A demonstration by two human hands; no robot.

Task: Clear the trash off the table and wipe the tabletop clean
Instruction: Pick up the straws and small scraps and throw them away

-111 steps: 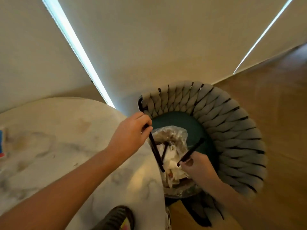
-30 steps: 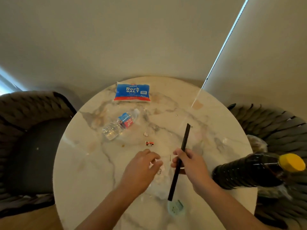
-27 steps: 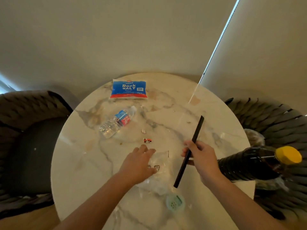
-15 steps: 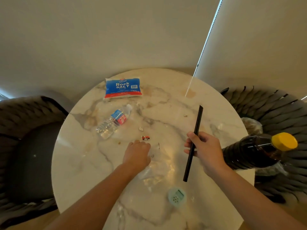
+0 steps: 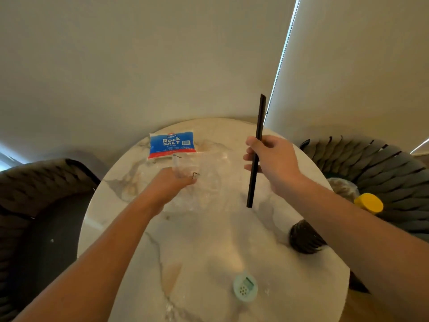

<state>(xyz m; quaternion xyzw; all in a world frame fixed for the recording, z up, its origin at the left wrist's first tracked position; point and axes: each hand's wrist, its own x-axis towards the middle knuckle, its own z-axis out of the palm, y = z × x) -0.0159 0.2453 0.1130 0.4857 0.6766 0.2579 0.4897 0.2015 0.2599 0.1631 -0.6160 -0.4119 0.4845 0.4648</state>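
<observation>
Above the round marble tabletop (image 5: 209, 252), a clear plastic bag (image 5: 204, 173) is held up by the left hand (image 5: 171, 184), its grip narrow and pinched on the bag's upper edge. A long black stick (image 5: 256, 154) is held nearly upright in the right hand (image 5: 271, 159), the fingers curled round its middle. A blue rock salt packet (image 5: 171, 144) is seen at the tabletop's far edge, partly behind the bag. A dark bottle (image 5: 304, 238) with a yellow cap (image 5: 369, 203) is largely hidden by the right forearm. A small pale green round device (image 5: 245, 285) lies near the close edge. 2 woven chairs, a left chair (image 5: 34, 182) and a right chair (image 5: 371, 159), flank the tabletop.
</observation>
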